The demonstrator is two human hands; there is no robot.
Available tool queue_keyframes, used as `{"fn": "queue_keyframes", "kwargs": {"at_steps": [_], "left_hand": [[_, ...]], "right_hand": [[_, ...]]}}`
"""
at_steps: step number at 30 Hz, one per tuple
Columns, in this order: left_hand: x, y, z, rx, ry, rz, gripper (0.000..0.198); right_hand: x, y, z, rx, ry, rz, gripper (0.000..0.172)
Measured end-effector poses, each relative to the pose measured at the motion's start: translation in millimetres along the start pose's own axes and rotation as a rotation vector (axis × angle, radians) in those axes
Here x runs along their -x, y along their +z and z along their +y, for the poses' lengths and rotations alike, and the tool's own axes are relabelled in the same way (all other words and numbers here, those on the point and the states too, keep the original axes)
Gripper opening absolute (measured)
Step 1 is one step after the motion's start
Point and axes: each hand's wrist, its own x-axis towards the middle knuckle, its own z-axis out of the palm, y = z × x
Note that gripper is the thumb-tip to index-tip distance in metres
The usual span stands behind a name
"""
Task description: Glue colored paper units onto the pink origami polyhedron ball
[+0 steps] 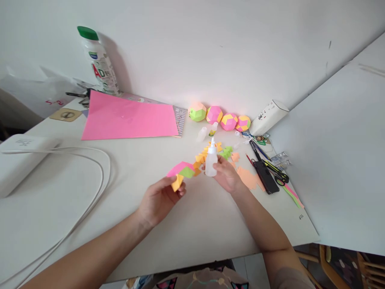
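Observation:
My left hand [159, 198] pinches a folded paper piece [183, 172] made of pink, green and orange parts, held just above the white table [192, 224]. My right hand [227, 176] grips a small translucent glue bottle [211, 157] upright, its nozzle pointing up, right beside the paper piece. Loose orange and green paper bits [224, 151] lie on the table just behind both hands. Peach paper cut-outs [249, 178] lie beside my right wrist.
Several coloured paper balls [221, 116] line the wall. A pink sheet [129, 116] lies at the back left by a green-capped bottle [99, 60]. A phone [265, 176], scissors [281, 176] and pens sit at right, a white power strip [268, 116] behind, a white cable [90, 200] at left.

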Motion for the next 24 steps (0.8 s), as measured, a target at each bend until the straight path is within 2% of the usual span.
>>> {"fn": "queue_keyframes", "kwargs": {"at_steps": [2,5,8,12,14,16,20,22,23,24], "left_hand": [[-4.8,-1.7,8.0,0.031,0.087,0.082,0.011],[-7.4,-2.6,17.0,0.032,0.159,0.097,0.015],[-2.4,-2.0,19.2,-0.010,0.167,-0.039,0.016],[5.1,-1.1,17.0,-0.071,0.112,-0.225,0.013],[6.0,-1.3,16.5,-0.068,0.115,-0.248,0.014],[5.6,-1.7,16.5,-0.054,0.126,-0.253,0.014],[3.6,-1.6,16.1,-0.045,0.134,-0.252,0.014],[2.4,-0.8,14.6,-0.047,0.127,-0.226,0.012],[1.9,-0.2,13.4,-0.051,0.120,-0.210,0.011],[1.5,0.3,12.0,-0.055,0.109,-0.197,0.010]], "right_hand": [[-2.4,0.2,14.6,0.088,-0.048,-0.012,0.048],[-3.4,6.3,34.3,0.300,-0.061,-0.003,0.043],[-7.9,19.7,43.4,0.489,-0.173,0.003,0.038],[-27.7,42.3,38.8,0.778,-0.360,0.022,0.037],[-42.0,50.7,35.8,0.906,-0.361,0.055,0.036],[-55.3,54.6,35.7,1.006,-0.292,0.107,0.037],[-65.7,47.4,38.9,1.083,-0.245,0.143,0.045],[-59.4,38.0,38.5,1.080,-0.287,0.134,0.054],[-53.7,32.6,37.8,1.087,-0.326,0.147,0.054],[-46.9,27.1,37.1,1.104,-0.388,0.182,0.045]]}}
